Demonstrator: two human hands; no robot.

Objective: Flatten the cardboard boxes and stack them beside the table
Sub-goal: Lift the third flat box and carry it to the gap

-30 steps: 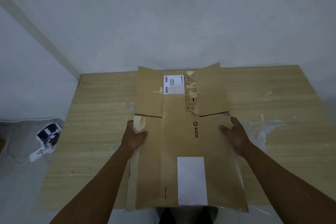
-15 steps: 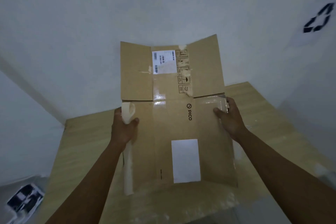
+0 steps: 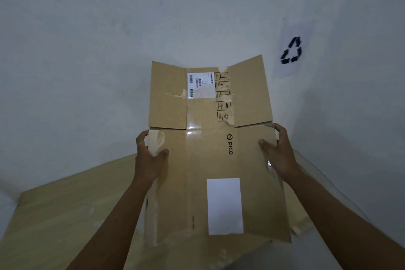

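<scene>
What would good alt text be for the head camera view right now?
Two bare hands, left hand and right hand, grip the side edges of a flattened brown cardboard box held up above a light wooden table. A paper sheet with a black recycling symbol hangs on the grey wall at right.

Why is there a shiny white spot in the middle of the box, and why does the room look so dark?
In the head view, the shiny spot is light bouncing off clear tape on the flattened cardboard box; the room is dimly lit, so the wall looks grey-blue; the table edges look tilted by the wide-angle lens.
</scene>
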